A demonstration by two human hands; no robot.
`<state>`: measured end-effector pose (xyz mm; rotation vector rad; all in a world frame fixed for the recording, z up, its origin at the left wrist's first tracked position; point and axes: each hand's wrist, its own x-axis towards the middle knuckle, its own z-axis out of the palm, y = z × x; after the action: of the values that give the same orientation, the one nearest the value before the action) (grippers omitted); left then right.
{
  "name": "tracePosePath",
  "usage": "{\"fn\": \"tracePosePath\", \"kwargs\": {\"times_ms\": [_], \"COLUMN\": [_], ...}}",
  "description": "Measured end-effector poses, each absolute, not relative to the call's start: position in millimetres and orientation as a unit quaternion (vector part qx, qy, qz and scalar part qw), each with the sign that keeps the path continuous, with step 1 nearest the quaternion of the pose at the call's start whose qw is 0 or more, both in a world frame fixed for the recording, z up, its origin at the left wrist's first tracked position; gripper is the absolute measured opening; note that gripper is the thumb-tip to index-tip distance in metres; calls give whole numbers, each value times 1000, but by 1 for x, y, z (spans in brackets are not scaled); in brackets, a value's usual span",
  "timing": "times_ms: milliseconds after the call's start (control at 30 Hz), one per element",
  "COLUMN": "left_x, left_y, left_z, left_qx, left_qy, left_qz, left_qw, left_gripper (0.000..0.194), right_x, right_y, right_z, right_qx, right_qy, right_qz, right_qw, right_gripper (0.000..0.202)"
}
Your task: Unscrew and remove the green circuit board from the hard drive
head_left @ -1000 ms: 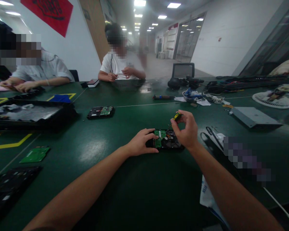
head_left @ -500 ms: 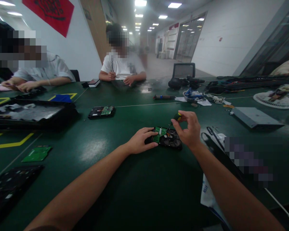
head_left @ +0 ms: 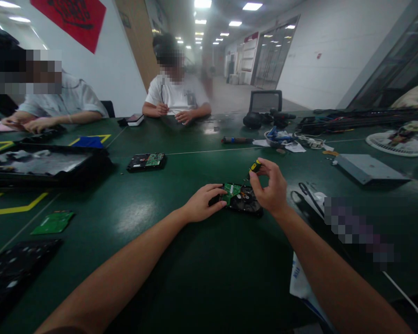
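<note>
On the dark green table (head_left: 195, 278), in the near middle, lies a black rectangular hard drive (head_left: 249, 205) with a green circuit board on its left part; the pale label there is too small to read. The left hand (head_left: 202, 202) grips the drive's left end, thumb and fingers apart around it. The right hand (head_left: 273, 188) pinches a yellow-and-black screwdriver (head_left: 254, 166) above the drive; whether its tip touches cannot be told. Near right, a white packet (head_left: 299, 280) carries blue lettering, sideways and unclear. Far left, a red paper poster (head_left: 75, 18) bears black brushed characters, cut by the picture's edge.
</note>
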<state>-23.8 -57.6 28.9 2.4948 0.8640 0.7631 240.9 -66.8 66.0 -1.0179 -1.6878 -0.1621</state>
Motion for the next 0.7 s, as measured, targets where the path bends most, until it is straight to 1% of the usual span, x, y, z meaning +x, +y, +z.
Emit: {"fn": "tracePosePath", "kwargs": {"times_ms": [133,267,467,700], "left_x": [-24,-24,-23,-22], "left_y": [-56,-55,-55,-55], "left_z": [28,26,25,25], "left_qx": [889,887,888,887], "left_qy": [310,315,313,315], "left_qz": [271,267,267,271], "left_qw": [202,206,206,203], "left_gripper": [41,41,41,41], "right_x": [240,240,241,240], "right_y": [-67,-67,-69,-71], "right_z": [65,65,68,74], "right_qx": [-428,-436,-431,-428], "right_qy": [-715,-714,-720,-721], "right_qz": [-40,-68,-45,-68], "right_qw": [551,543,542,541], "right_gripper": [51,49,51,47]}}
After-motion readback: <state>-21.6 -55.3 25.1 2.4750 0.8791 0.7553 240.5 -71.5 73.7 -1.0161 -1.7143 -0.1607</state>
